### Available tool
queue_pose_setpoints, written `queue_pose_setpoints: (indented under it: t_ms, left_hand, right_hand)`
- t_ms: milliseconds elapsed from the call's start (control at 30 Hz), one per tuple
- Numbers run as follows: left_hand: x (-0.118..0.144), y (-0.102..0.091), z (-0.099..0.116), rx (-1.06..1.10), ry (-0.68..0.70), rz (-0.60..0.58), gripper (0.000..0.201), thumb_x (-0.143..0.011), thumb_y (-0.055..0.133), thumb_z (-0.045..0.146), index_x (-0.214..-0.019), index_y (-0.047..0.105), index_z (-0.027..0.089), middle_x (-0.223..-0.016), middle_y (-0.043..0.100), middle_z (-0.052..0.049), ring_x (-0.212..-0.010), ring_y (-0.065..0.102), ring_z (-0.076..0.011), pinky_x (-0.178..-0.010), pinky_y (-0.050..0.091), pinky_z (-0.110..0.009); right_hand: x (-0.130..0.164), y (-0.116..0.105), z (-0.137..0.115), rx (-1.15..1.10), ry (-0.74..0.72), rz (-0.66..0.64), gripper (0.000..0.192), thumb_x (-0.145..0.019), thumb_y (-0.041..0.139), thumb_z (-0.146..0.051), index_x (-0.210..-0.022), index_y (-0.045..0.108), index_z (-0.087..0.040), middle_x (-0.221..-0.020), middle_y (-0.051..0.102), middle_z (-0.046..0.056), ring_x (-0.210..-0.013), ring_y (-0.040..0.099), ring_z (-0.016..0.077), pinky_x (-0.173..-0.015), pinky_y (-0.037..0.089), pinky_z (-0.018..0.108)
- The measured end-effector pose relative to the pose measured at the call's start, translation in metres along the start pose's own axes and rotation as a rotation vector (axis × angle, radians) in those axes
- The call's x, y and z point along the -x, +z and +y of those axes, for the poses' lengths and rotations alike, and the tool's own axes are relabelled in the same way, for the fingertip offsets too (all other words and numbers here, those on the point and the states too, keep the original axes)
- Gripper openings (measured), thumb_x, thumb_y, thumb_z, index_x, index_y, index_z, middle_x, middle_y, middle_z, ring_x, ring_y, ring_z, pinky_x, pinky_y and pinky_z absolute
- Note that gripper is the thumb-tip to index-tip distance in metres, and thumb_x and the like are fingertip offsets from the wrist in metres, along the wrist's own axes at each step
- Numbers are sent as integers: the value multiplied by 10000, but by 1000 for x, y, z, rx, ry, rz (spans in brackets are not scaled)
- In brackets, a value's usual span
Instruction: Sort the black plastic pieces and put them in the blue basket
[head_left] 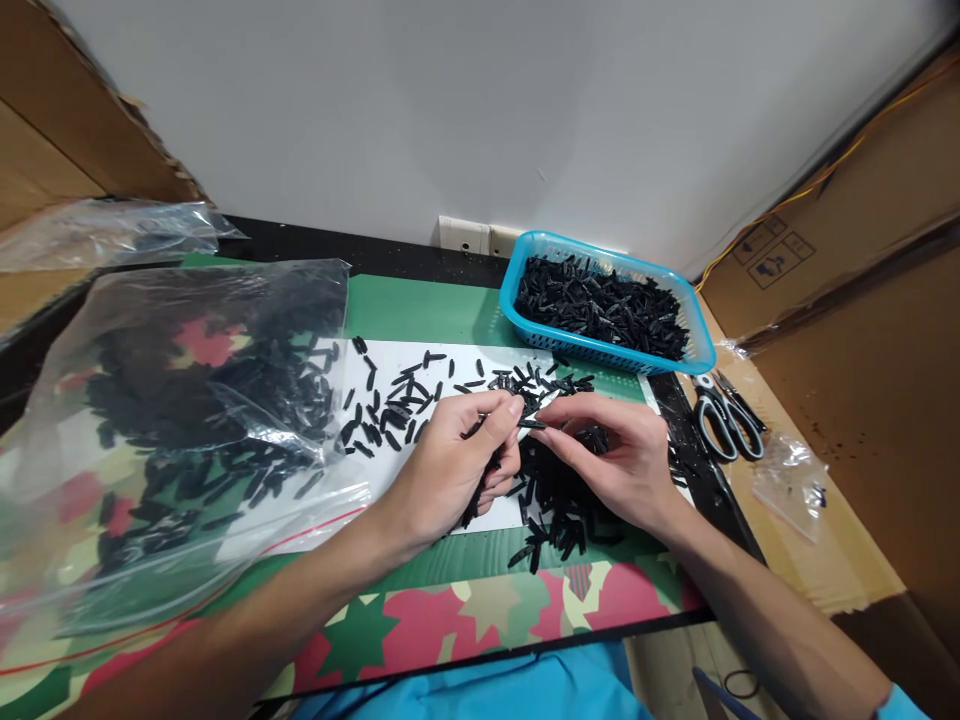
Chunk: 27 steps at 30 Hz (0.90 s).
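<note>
My left hand [469, 455] is closed around several small black strips, whose ends poke out below its fingers. Between its thumb and forefinger, one small black strip [532, 424] points to the right. My right hand [611, 450] pinches the other end of that strip with thumb and forefinger. Under and beside the hands, a heap of loose black strips [551, 535] lies on the table, and more are scattered on a white sheet [435, 365] to the left. What exactly the strips are, I cannot make out.
A blue basket [600, 345] full of black strips stands at the back right. To the left lies a clear zip bag [292, 290] with many strips inside. Scissors [724, 420] and a small plastic bag [791, 485] rest on cardboard at right. Cardboard boxes [840, 250] flank both sides.
</note>
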<state>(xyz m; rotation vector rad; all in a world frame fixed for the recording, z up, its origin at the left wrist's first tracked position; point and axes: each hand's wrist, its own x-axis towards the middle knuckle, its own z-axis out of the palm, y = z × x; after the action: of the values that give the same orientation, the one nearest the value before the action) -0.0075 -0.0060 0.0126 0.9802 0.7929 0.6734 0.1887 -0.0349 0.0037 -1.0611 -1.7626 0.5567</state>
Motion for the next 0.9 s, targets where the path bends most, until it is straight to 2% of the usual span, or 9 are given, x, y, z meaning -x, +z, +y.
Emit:
queue_pose_setpoints:
  t_ms: [300,400,467,567,633,667,733,800,900]
  left_hand:
    - [-3,-1,-1,2,13,-9,457,-985,642,558,-741,486,205,-481,443,88,-343,338,-31,-323,300,-112]
    - [-5,-4,0,16,25,32,484,-984,635,562,-710,465,203,-483,427,85,-352,334,-31,-319,285,-110]
    - [-6,-6,2,42,12,73,499,-987,620,574,-697,453,204,-489,414,84,-356,313,-31,-312,263,-111]
    - [-5,-8,5,103,-36,135,481,-981,617,581,-718,446,217,-500,402,87,-367,298,-43,-303,235,-119]
    - [-5,-10,6,144,-35,162,444,-977,629,561,-746,456,224,-513,407,87,-380,307,-52,-304,236,-122]
    - [-5,-10,6,161,-28,169,427,-977,632,547,-754,459,226,-519,410,87,-385,312,-55,-305,237,-123]
    - [-5,-12,7,181,-13,186,403,-984,624,517,-757,459,227,-528,409,86,-389,313,-57,-305,235,-122]
    - [-6,-13,8,188,13,222,382,-994,606,480,-753,454,226,-535,409,84,-391,316,-57,-308,232,-120]
    - [-8,-15,8,202,74,269,346,-1002,585,458,-771,464,232,-543,411,84,-392,344,-66,-309,229,-122]
  right_hand:
    - [-1,0,-1,109,-61,-22,74,-963,720,-139,-990,736,-206,-876,786,16,-713,720,141,-688,598,265]
    - [-4,-14,0,284,-267,88,151,-928,716,-71,-1002,721,-202,-835,768,22,-702,718,155,-666,583,279]
    - [-12,-31,2,472,-444,262,224,-879,749,-36,-1020,733,-208,-796,756,12,-646,692,149,-629,559,275]
    - [-32,-60,8,653,-427,490,160,-881,780,-98,-976,757,-225,-766,751,1,-630,674,155,-636,539,289]
    - [-48,-73,14,787,-284,535,99,-927,760,-186,-1020,784,-209,-791,751,21,-611,630,157,-628,510,307]
    - [-54,-77,16,860,-209,528,153,-940,757,-237,-1086,791,-210,-837,762,31,-606,605,158,-618,491,313]
    - [-61,-77,17,866,-156,454,198,-935,771,-278,-1119,793,-210,-913,773,47,-662,622,170,-660,501,325]
    - [-58,-65,11,724,-218,290,100,-948,761,-239,-1037,795,-210,-928,775,47,-744,665,179,-675,507,310]
    - [-42,-32,-5,411,-330,-204,74,-995,706,-171,-981,773,-198,-848,747,29,-768,661,161,-696,517,287]
